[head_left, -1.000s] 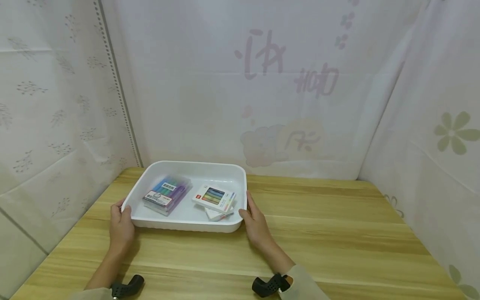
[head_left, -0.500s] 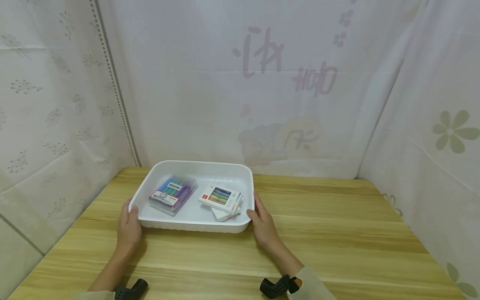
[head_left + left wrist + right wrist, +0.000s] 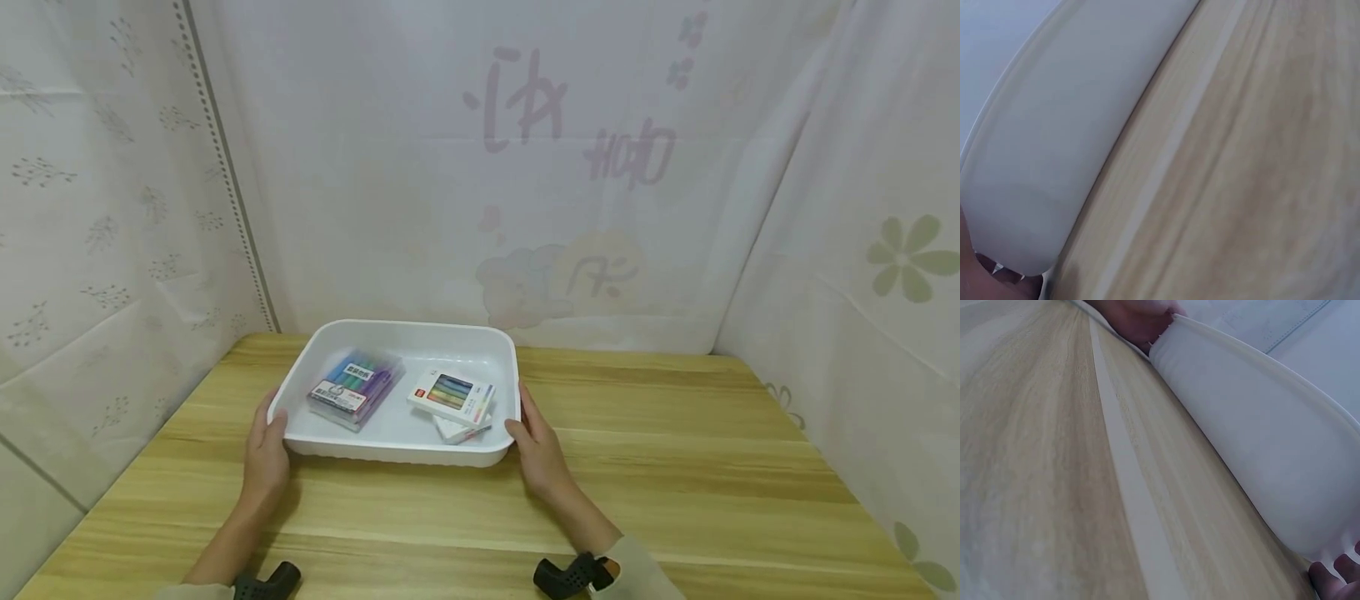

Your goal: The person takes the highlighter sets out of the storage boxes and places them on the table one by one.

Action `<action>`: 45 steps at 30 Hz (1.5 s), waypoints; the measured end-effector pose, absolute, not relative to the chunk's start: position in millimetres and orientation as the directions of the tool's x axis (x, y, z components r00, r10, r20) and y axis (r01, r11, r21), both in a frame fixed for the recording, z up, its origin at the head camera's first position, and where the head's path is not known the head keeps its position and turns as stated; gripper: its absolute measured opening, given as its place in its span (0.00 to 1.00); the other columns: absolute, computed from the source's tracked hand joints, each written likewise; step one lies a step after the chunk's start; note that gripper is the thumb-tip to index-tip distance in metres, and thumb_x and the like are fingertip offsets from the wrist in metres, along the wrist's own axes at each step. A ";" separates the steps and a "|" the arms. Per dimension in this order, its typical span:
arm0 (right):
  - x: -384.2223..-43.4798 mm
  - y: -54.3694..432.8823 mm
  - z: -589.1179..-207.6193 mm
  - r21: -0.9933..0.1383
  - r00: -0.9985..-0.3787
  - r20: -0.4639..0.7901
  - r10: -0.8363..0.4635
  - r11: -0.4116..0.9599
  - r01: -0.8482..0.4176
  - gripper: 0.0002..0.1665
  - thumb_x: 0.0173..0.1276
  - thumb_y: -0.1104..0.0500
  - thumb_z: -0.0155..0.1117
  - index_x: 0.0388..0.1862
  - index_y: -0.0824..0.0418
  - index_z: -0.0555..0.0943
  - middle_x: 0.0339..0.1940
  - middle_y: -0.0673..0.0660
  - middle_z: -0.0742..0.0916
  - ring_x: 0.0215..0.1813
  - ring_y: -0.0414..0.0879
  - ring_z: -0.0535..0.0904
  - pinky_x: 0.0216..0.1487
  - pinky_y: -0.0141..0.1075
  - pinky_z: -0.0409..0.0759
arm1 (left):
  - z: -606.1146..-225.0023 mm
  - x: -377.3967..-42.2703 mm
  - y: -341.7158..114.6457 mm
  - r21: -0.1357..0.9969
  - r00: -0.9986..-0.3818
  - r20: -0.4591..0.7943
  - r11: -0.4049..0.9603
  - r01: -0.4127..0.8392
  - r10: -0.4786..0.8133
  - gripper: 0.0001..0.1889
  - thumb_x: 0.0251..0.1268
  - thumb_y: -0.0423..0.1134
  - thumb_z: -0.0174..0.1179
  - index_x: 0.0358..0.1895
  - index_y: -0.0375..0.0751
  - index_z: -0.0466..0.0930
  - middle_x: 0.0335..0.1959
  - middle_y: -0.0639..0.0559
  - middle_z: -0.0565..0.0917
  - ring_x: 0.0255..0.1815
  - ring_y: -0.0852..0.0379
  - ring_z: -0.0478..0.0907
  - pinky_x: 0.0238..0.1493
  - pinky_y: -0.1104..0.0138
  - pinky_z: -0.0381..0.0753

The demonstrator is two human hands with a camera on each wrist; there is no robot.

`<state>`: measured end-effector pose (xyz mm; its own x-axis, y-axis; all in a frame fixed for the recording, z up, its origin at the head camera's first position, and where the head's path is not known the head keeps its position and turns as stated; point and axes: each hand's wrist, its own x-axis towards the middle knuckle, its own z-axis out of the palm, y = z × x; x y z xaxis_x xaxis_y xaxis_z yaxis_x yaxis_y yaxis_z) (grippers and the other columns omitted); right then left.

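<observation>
A shallow white rectangular tray (image 3: 397,455) lies near the left of the table in the head view. My left hand (image 3: 266,467) grips its front left corner, thumb at the rim. At the front right corner my right hand (image 3: 542,458) holds it likewise, thumb on the rim. Inside the tray, a clear case of coloured pens (image 3: 356,390) sits on the left. To its right, a white box with a window of coloured sticks (image 3: 452,397) overlaps a second white box (image 3: 459,432). Both wrist views show the tray's outer wall (image 3: 1254,431) close to the wood; fingertips (image 3: 1329,581) curl under its edge.
The wood-grain table (image 3: 690,492) stretches to the right of the tray and in front of it. Pale printed curtains (image 3: 390,183) enclose the table at the back and both sides. A black wrist device (image 3: 572,575) sits on each forearm.
Both hands have moved the tray a little to the right, with the pen case and boxes riding in it. The grip looks the same, and the camera view has shifted slightly.
</observation>
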<state>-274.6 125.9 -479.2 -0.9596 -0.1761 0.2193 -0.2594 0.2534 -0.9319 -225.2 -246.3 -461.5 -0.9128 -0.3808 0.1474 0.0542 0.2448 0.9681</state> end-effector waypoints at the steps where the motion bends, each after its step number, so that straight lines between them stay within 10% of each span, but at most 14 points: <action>1: -274.3 127.2 -479.5 -0.932 -0.960 0.217 -0.176 0.254 -0.258 0.39 0.79 0.57 0.47 0.85 0.48 0.47 0.85 0.49 0.56 0.84 0.48 0.52 0.78 0.45 0.56 | -461.3 -225.2 -246.4 0.971 -0.918 0.138 0.231 0.053 -0.371 0.30 0.82 0.46 0.30 0.82 0.43 0.48 0.82 0.41 0.56 0.82 0.44 0.52 0.82 0.52 0.49; 9: -272.7 136.5 -477.4 -0.930 -0.961 0.209 -0.179 0.267 -0.252 0.39 0.80 0.56 0.46 0.85 0.47 0.46 0.85 0.50 0.55 0.84 0.48 0.51 0.78 0.45 0.56 | -457.9 -225.6 -246.5 0.985 -0.948 0.100 0.162 0.052 -0.303 0.30 0.83 0.47 0.34 0.83 0.47 0.47 0.83 0.45 0.54 0.80 0.46 0.56 0.64 0.85 0.63; 25: -273.4 141.3 -478.6 -0.935 -0.957 0.211 -0.200 0.245 -0.257 0.39 0.81 0.58 0.44 0.85 0.48 0.45 0.86 0.50 0.53 0.85 0.48 0.50 0.77 0.43 0.55 | -459.9 -229.3 -244.5 0.981 -0.944 0.118 0.183 0.063 -0.308 0.30 0.83 0.46 0.34 0.83 0.46 0.48 0.82 0.43 0.56 0.79 0.45 0.58 0.60 0.88 0.62; 32: -271.6 143.3 -479.3 -0.932 -0.964 0.199 -0.176 0.269 -0.241 0.38 0.81 0.57 0.44 0.85 0.46 0.46 0.86 0.48 0.54 0.85 0.48 0.50 0.78 0.44 0.53 | -461.1 -229.7 -242.9 0.982 -0.950 0.115 0.179 0.064 -0.292 0.30 0.82 0.45 0.35 0.83 0.43 0.46 0.83 0.42 0.53 0.82 0.45 0.53 0.81 0.59 0.53; 39: -270.7 143.9 -479.8 -0.931 -0.967 0.186 -0.173 0.285 -0.230 0.38 0.81 0.57 0.42 0.85 0.50 0.44 0.86 0.50 0.53 0.85 0.49 0.50 0.78 0.45 0.53 | -462.7 -231.3 -245.2 0.980 -0.950 0.128 0.186 0.076 -0.286 0.30 0.82 0.45 0.37 0.82 0.41 0.48 0.82 0.39 0.57 0.79 0.42 0.59 0.61 0.87 0.63; 45: -270.5 144.1 -479.7 -0.929 -0.965 0.190 -0.180 0.285 -0.236 0.37 0.82 0.57 0.42 0.85 0.51 0.45 0.86 0.52 0.53 0.85 0.51 0.49 0.78 0.45 0.54 | -462.5 -231.0 -243.7 0.979 -0.945 0.142 0.181 0.091 -0.296 0.30 0.82 0.43 0.38 0.81 0.38 0.49 0.82 0.38 0.55 0.81 0.41 0.55 0.80 0.62 0.57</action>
